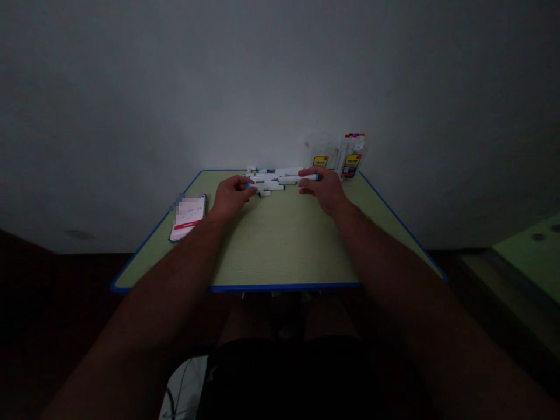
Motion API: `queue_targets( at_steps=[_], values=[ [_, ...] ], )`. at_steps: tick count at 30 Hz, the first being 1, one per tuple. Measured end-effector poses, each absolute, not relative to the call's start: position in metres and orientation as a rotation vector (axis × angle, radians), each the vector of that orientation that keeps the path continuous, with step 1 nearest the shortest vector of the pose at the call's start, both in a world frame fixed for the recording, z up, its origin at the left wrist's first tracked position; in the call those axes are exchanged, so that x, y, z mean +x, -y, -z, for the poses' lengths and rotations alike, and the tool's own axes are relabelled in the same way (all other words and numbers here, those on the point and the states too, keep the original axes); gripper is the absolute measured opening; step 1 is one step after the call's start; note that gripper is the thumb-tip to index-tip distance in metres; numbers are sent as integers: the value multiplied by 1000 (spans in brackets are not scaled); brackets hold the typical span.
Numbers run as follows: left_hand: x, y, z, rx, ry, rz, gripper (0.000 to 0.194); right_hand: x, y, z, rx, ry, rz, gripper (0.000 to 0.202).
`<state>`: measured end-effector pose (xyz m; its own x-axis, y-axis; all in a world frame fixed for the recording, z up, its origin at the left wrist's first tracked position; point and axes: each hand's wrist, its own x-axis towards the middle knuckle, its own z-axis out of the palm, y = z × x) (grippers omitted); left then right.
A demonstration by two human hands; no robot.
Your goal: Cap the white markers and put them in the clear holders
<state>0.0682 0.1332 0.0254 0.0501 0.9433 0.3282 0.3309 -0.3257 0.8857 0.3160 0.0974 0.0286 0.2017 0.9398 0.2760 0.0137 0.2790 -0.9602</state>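
Where markers [275, 186] lie, hand [322, 185] grips marker [287, 181]

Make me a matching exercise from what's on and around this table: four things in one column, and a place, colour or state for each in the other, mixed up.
Column one
1. Phone
2. Tabletop
3. Right hand
4. Clear case with the red and orange tips

Column two
A. Holding a white marker with a blue end
B. Upright at the back, near the wall
C. Lying on the left side, screen lit
D. Pale green with a blue edge

Right pairs: 1-C, 2-D, 3-A, 4-B
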Motion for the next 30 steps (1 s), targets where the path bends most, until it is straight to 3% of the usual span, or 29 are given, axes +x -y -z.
queue_targets(
  at_steps=[30],
  values=[
    [66,-137,-22,1755,-1224,-1277,23,317,-100,-25,-1060,1195,-854,21]
  ],
)
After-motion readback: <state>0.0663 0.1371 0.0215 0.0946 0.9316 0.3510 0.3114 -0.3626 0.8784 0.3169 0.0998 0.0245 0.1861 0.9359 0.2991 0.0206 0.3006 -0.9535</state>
